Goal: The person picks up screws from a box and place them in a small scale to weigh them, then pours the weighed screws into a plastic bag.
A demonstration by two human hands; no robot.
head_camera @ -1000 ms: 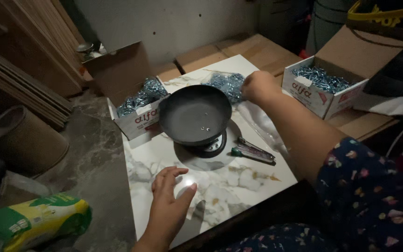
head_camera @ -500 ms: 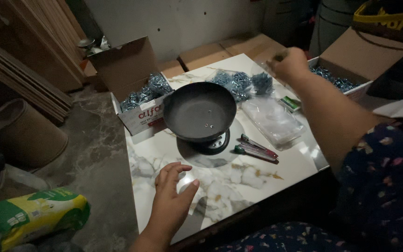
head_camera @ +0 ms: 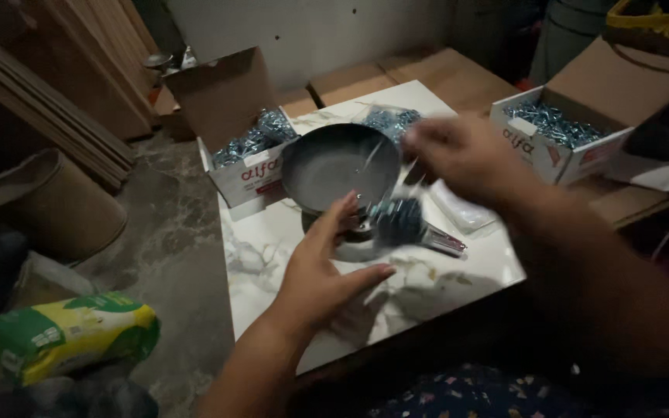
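My right hand [head_camera: 458, 155], blurred by motion, is raised over the white marbled slab [head_camera: 435, 290] and pinches the top of a clear plastic bag of metal screws [head_camera: 398, 219], which hangs below it. My left hand [head_camera: 323, 267] is lifted off the slab with its fingers spread, the fingertips right beside the bag's lower part. Just behind both hands stands a small scale with a dark round bowl [head_camera: 341, 165] on it.
An open carton of screws [head_camera: 245, 159] stands left of the bowl, another carton [head_camera: 555, 135] at the right. Loose screws [head_camera: 392, 120] lie behind the bowl, empty clear bags [head_camera: 462, 209] and a hand tool [head_camera: 444, 244] to its right. A green-yellow sack [head_camera: 63, 337] and a brown drum [head_camera: 52, 201] are on the floor.
My right hand came back from the far right carton holding a bag of screws over the slab's middle. My left hand rose off the slab toward the bag.
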